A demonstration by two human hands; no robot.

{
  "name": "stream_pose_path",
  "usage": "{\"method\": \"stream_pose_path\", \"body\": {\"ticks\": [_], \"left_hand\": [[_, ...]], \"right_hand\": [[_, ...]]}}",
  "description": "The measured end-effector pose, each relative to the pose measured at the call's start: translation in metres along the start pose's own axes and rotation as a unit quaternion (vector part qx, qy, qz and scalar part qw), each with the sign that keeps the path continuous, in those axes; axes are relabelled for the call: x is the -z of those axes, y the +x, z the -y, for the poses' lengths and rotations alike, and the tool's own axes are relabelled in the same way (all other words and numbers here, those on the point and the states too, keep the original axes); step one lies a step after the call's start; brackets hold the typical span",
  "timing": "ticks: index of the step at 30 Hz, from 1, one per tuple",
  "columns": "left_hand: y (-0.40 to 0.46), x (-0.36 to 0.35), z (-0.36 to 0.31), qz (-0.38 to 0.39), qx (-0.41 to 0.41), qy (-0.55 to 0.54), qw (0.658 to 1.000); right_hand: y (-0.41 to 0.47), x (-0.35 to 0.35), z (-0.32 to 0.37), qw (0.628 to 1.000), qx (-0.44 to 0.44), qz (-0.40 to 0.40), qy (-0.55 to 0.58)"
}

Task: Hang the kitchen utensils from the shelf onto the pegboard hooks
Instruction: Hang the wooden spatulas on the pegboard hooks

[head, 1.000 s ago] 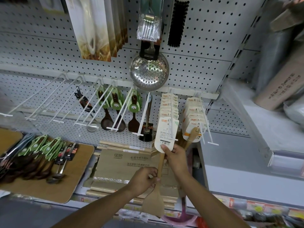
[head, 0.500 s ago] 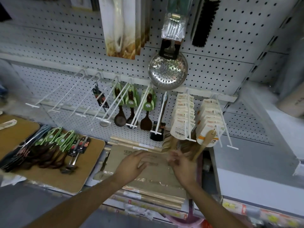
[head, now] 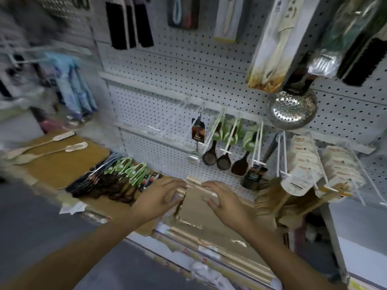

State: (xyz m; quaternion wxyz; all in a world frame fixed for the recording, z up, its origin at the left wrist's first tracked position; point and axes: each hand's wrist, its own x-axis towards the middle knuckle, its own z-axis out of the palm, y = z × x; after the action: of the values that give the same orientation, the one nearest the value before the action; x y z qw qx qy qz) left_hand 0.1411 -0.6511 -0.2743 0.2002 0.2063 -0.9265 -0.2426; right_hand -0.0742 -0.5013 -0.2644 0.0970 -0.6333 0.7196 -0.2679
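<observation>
Brown boxes lie under our left hand and right hand, both loose-fingered and holding nothing, below the pegboard.

The shelf was covered by brown boards; two pale wooden spoons and a heap of green-tagged dark utensils were laid on them.

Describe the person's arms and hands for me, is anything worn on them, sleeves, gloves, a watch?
Both forearms are bare as far as the frame shows: no sleeves in view. The left hand and right hand wear no gloves, and no watch, bracelet or ring is visible, though motion blur could hide something small.
</observation>
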Motion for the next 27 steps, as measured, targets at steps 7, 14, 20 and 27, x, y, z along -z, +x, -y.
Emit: {"method": "stream_pose_path", "body": {"ticks": [7, 14, 20, 27], "left_hand": [[-0.082, 0.113, 0.084, -0.047, 0.007, 0.058, 0.997], [-0.163, 0.209, 0.155, -0.074, 0.039, 0.088, 0.993], [-0.22, 0.263, 0.208, -0.104, 0.104, 0.107, 0.983], [-0.255, 0.304, 0.284, -0.128, 0.159, 0.123, 0.971]], "right_hand": [[0.063, -0.065, 0.125, 0.997, 0.08, 0.02, -0.008], [0.126, -0.132, 0.235, 0.984, 0.17, 0.054, -0.01], [0.178, -0.183, 0.305, 0.969, 0.226, 0.099, -0.016], [0.255, -0.25, 0.363, 0.952, 0.273, 0.136, -0.015]]}}
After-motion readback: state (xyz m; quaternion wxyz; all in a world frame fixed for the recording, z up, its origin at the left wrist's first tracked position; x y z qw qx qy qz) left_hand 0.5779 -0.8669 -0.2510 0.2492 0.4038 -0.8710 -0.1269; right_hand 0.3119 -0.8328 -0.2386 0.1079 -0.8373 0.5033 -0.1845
